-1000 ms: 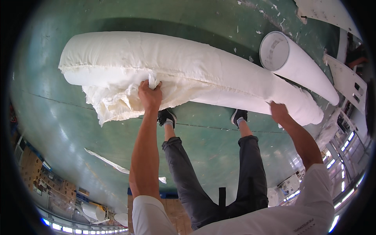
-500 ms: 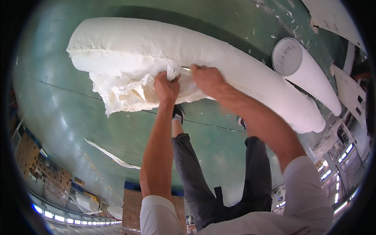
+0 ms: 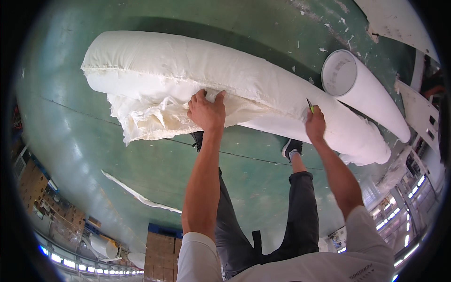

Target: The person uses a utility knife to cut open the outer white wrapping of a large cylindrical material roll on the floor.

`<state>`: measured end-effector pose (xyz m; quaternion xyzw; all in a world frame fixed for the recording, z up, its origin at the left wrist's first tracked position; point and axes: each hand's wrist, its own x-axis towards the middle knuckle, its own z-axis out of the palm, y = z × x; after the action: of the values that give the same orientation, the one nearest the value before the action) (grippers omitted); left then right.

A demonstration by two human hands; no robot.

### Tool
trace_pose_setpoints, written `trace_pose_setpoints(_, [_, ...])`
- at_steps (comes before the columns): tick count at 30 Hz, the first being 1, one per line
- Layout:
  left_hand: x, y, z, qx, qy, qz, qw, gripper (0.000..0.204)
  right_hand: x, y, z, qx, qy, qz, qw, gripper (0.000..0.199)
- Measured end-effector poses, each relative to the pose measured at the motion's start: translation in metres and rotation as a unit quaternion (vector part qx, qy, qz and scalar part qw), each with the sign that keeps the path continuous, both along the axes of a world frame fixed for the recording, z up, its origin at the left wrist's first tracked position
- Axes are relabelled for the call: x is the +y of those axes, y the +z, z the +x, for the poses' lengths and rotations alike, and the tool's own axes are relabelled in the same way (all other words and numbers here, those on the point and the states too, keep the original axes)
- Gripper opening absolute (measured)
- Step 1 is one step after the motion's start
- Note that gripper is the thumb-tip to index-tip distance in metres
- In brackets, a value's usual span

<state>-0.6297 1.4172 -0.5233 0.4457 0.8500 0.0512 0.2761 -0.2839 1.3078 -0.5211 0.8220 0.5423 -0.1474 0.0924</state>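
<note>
A long, thick roll of white fabric [image 3: 188, 54] lies across the green floor in front of me. A lengthwise slit in its outer layer runs along the near side, and loosened, frayed cloth [image 3: 141, 120] bunches below it at the left. My left hand [image 3: 206, 113] is on the slit's edge, its fingers curled into the loose cloth; the fingertips are partly hidden. Farther right, my right hand [image 3: 316, 123] is closed around a small knife [image 3: 310, 107] with a yellow-green handle. Its dark blade points up and away from me, against the roll's near side.
Beyond the roll's right half lies a hollow white tube [image 3: 364, 84]. White panels [image 3: 399, 23] stand at the far right. A thin white strip [image 3: 141, 195] lies on the floor at left, near stacked cardboard boxes [image 3: 159, 254]. My shoe [image 3: 292, 149] is close to the roll.
My right hand has moved right along the roll with the knife, away from my left hand. My left hand has shifted slightly right, and my feet and legs have changed position.
</note>
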Motion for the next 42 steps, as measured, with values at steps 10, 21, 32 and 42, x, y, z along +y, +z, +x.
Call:
trace_pose_setpoints(10, [-0.044,0.021,-0.003,0.014,-0.236,-0.026,0.971,0.039,-0.007,-0.025,-0.029,-0.068,-0.128,0.011,0.989,0.02])
trace_pose_setpoints(21, [-0.042,-0.019,0.071,0.052,-0.073,0.053,0.995,0.01,0.001,-0.029,-0.04,-0.065,-0.149,0.043,0.986,0.023])
trace_pose_setpoints(32, [-0.083,0.021,0.101,-0.095,-0.239,0.033,0.966,0.067,-0.003,-0.021,-0.028,0.002,-0.156,0.043,0.987,0.021])
trace_pose_setpoints(42, [-0.112,-0.017,0.133,-0.061,-0.127,0.096,0.985,0.058,0.029,0.001,-0.068,0.225,0.324,0.001,0.919,0.025])
